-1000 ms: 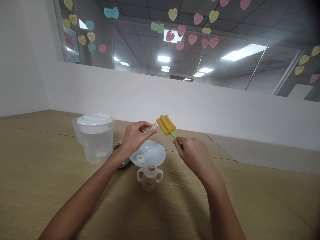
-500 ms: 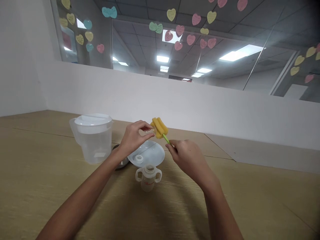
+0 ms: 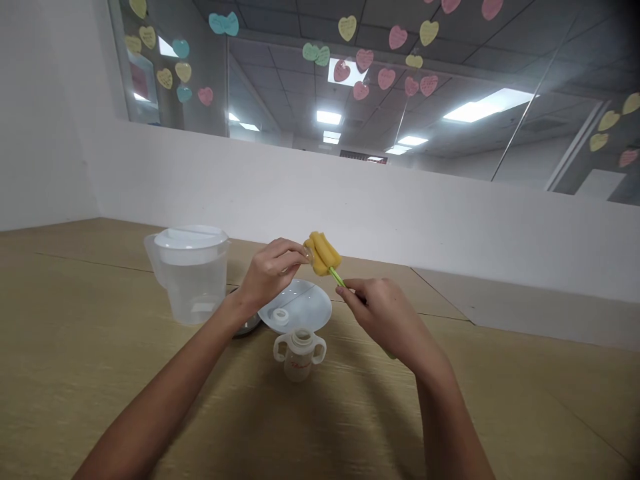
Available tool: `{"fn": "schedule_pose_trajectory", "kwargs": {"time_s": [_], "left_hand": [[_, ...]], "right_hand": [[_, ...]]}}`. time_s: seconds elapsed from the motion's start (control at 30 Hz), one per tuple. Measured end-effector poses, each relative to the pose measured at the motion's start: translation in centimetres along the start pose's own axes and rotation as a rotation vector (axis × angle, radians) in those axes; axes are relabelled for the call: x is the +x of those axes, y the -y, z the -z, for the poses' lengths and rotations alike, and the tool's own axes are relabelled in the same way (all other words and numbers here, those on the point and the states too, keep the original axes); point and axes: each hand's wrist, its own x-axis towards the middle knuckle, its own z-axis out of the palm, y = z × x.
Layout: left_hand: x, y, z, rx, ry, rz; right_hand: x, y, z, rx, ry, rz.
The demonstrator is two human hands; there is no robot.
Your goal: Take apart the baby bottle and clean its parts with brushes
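My right hand (image 3: 387, 317) is closed around the green handle of a sponge bottle brush (image 3: 325, 255), its yellow head tilted up to the left. My left hand (image 3: 275, 270) pinches a small clear piece, perhaps a cap (image 3: 309, 255), against the left side of the sponge; the fingers hide most of it. Below the hands stands an open baby bottle (image 3: 299, 363) with two handles and red lettering, upright on the table. Just behind it, a white bowl (image 3: 315, 313) holds a white bottle collar ring (image 3: 281, 317).
A clear lidded pitcher (image 3: 195, 283) stands on the wooden table (image 3: 500, 400) to the left. Between pitcher and bowl lies a dark metallic round thing (image 3: 247, 327), partly behind my left forearm. A white wall (image 3: 350, 207) and a window with heart-shaped notes rise behind the table.
The clear piece in my left hand has turned and now presses closer to the sponge head. My left fingers have closed more around it. The whole view has shifted slightly.
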Motion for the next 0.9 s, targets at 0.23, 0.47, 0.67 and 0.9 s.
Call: {"fn": "schedule_pose_trajectory", "kwargs": {"time_s": [0.23,0.47,0.67,0.9], "left_hand": [[-0.31,0.16,0.24,0.142,-0.001,-0.198],[-0.28,-0.42,0.46,0.170,-0.037,-0.326],[-0.01,-0.12,0.30,0.199,-0.012,-0.198],[-0.09,0.11,0.22,0.162,-0.025,-0.035]], "right_hand": [[-0.10,-0.02,-0.09,0.084,0.029,-0.012],[-0.04,-0.04,-0.24,0.086,0.078,-0.002],[0.05,0.06,-0.17,0.045,0.035,-0.049],[0.20,-0.05,-0.20,0.005,0.011,-0.034]]}}
